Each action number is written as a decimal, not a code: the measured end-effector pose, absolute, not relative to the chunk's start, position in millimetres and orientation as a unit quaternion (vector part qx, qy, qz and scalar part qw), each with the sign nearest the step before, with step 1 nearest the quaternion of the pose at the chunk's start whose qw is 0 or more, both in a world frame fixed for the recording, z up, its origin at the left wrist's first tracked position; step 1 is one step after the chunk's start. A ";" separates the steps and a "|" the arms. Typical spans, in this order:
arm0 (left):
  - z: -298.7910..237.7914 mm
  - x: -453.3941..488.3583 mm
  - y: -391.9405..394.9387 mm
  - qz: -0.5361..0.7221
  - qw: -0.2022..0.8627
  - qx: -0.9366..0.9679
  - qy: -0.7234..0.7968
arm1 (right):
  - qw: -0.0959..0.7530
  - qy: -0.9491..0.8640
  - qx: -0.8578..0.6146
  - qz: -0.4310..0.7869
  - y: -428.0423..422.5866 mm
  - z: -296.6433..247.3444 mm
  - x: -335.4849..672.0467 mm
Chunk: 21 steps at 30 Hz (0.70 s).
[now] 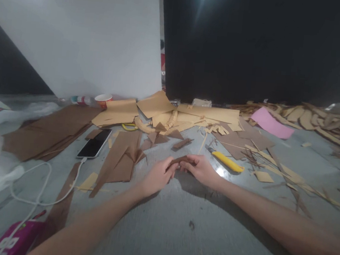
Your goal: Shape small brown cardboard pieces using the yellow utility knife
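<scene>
Between my two hands is a small brown cardboard piece point(180, 159), pinched at both ends just above the grey tabletop. My left hand point(157, 176) grips its left end with the fingers closed. At the other end, my right hand point(201, 170) has its thumb and fingers pressed on it. A yellow box cutter point(227, 161) lies just beyond my right hand, its tip pointing to the far left. Small brown cut pieces point(182, 144) lie on the table beyond both hands. To the left of my left hand are larger brown cardboard sheets point(121, 167).
A white-edged phone point(95, 144) lies at left, its white cable point(72, 186) running towards a magenta box point(19, 239). Tan cardboard sheets point(207, 114) and a paper cup point(103, 100) stand at the back. Pink paper point(272, 123) and piled strips point(315, 119) lie at far right.
</scene>
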<state>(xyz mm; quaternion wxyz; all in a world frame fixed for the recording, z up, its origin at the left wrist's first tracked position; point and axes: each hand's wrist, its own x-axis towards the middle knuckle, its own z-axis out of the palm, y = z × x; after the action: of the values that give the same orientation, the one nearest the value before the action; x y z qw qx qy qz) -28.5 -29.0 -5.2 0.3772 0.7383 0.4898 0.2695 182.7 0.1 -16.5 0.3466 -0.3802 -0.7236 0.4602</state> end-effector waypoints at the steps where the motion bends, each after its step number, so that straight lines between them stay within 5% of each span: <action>1: -4.5 -28.2 -29.2 0.272 0.377 0.737 0.491 | 0.347 -0.727 -0.380 0.455 0.4 -16.9 183.2; 21: -5.5 -27.6 -28.3 0.266 0.383 0.723 0.510 | 0.403 -0.712 -0.418 0.396 0.5 -15.8 183.8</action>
<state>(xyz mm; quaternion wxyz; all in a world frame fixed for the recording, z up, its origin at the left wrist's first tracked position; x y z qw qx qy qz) -27.6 -28.3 -5.5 0.3825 0.7229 0.5103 0.2660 183.8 0.5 -15.8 0.4027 -0.4175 -0.7117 0.3962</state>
